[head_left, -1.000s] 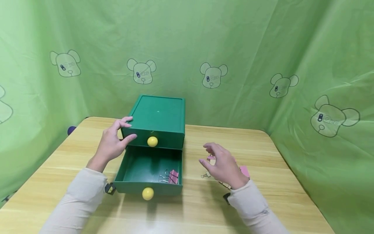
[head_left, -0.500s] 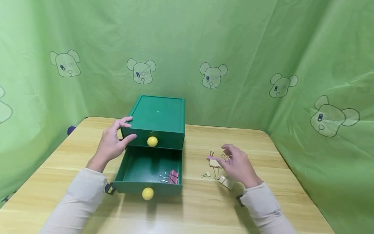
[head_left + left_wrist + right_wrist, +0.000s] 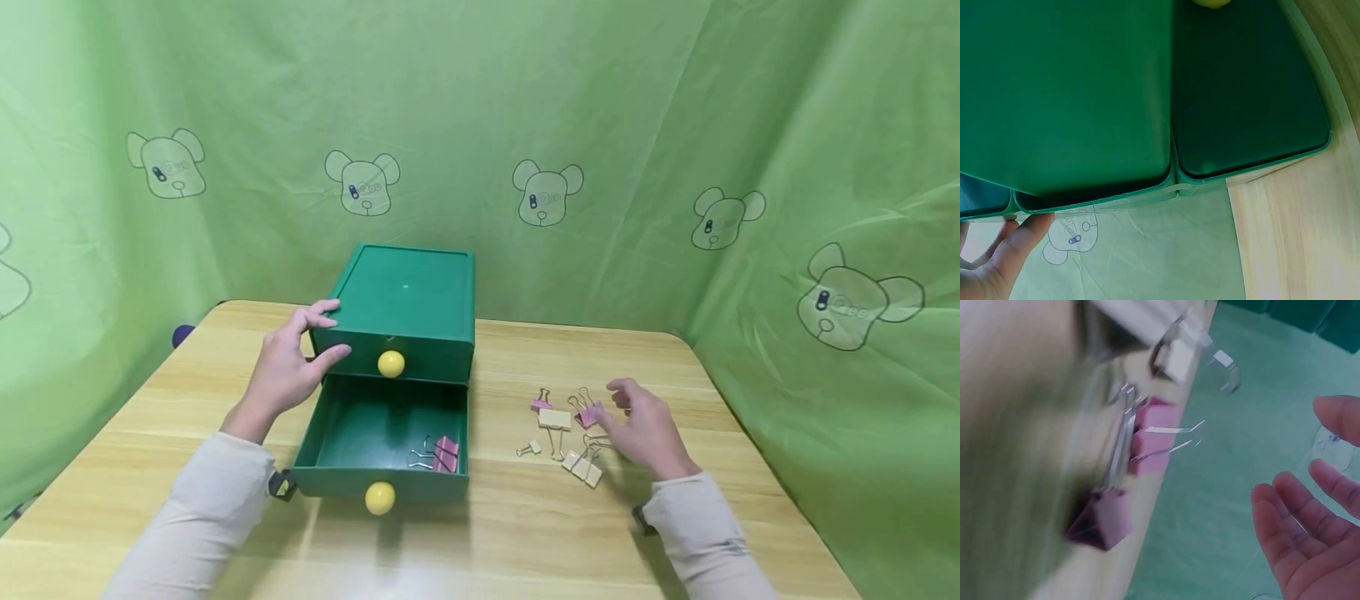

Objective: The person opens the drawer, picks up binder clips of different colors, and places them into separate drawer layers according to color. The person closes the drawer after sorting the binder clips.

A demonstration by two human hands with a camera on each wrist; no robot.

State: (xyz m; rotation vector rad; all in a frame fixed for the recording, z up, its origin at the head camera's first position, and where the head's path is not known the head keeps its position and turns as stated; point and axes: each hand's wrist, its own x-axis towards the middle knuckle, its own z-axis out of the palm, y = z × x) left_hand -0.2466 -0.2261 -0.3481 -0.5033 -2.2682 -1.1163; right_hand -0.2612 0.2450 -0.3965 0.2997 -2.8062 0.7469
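Note:
A green two-drawer desktop organizer stands on the table, its lower drawer pulled out. In that drawer lies a pink binder clip. My left hand rests at the organizer's upper front left corner, fingers on the top edge and thumb across the front; the left wrist view has its fingertips at the organizer's side. My right hand, fingers loosely bent and holding nothing, hovers at the right of several binder clips. Among them are a pink clip by my thumb and a cream clip. My hand partly hides another clip.
Left of my right hand lie a large cream clip, a small cream clip and a small pink clip. Yellow ball knobs stick out from both drawers. A green curtain hangs behind and beside the wooden table.
My right hand has moved right across the clips, uncovering most of them. My left hand, the organizer and the clip in the drawer stay where they were.

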